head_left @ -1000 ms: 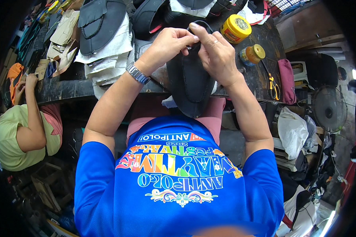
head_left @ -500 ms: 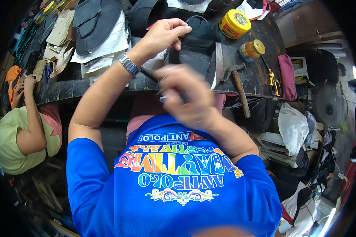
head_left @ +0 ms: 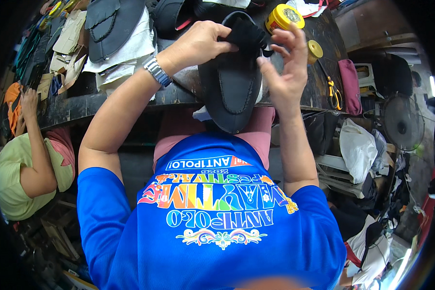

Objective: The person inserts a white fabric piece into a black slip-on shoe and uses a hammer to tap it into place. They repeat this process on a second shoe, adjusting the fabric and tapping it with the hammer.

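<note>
A black leather shoe upper (head_left: 229,94) with a stitched seam lies at the near edge of the dark worktable (head_left: 87,107), its rounded toe pointing toward me and reaching over the edge. At its far end is a fringed black flap (head_left: 246,35). My left hand (head_left: 198,44) is closed, thumb and fingers pinching the left side of this flap. On the right side, my right hand (head_left: 289,70) is raised with its fingers apart and slightly curled. Its thumb and fingertips come close to the flap, and I see nothing held in it.
A yellow tub (head_left: 284,18) and a yellow-lidded jar (head_left: 314,50) stand beyond my right hand. Yellow-handled scissors (head_left: 333,94) and a pink pouch (head_left: 350,87) lie farther right. More black uppers (head_left: 113,26) rest on white cloth at left. A co-worker (head_left: 31,169) sits at far left.
The shoe upper's toe now points toward me over the table edge. My right hand, blurred before near that edge, has moved up and right and opened. The hammer is now out of sight.
</note>
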Tool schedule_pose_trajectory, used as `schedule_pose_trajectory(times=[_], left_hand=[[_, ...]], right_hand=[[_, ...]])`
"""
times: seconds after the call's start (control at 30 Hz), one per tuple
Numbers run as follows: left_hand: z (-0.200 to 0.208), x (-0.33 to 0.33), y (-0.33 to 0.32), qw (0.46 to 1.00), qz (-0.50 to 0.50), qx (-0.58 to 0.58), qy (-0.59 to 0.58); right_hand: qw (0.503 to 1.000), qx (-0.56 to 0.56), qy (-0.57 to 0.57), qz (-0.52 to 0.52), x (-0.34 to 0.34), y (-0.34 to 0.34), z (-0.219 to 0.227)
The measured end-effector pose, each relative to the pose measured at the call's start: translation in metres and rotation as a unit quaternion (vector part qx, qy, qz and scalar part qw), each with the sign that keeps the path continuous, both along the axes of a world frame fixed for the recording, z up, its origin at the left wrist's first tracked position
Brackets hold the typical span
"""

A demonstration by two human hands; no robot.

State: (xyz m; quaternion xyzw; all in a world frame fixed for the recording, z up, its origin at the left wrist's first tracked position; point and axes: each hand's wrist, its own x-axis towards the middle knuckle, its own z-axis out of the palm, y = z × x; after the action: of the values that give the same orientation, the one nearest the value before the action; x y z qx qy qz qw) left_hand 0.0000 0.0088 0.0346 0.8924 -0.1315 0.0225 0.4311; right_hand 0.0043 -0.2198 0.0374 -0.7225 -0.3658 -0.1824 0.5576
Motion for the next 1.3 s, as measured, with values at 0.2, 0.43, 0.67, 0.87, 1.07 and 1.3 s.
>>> schedule_pose_trajectory(times=[0.2,0.43,0.67,0.87,1.07,1.3], left_hand=[[0.003,-0.010,-0.003,0.984,-0.010,-0.157,0.083],[0.000,-0.036,-0.010,0.999,0.007,-0.044,0.002],[-0.016,-0.051,-0.006,0.994,-0.006,-0.109,-0.014],[-0.031,-0.058,-0.001,0.984,-0.056,-0.139,-0.096],[-0.028,-0.064,-0.002,0.981,-0.086,-0.063,-0.164],[-0.004,-0.075,-0.002,0.997,-0.042,-0.064,-0.021]], right_hand=[[0.965,0.018,0.243,0.097,0.023,-0.015,-0.035],[0.991,-0.097,0.081,0.033,0.028,-0.018,-0.040],[0.993,-0.048,0.090,0.052,0.010,-0.024,-0.043],[0.991,-0.113,0.006,0.068,0.001,-0.035,-0.045],[0.985,-0.147,-0.061,0.061,-0.006,-0.040,-0.042],[0.982,-0.164,-0.062,0.072,-0.006,-0.037,-0.046]])
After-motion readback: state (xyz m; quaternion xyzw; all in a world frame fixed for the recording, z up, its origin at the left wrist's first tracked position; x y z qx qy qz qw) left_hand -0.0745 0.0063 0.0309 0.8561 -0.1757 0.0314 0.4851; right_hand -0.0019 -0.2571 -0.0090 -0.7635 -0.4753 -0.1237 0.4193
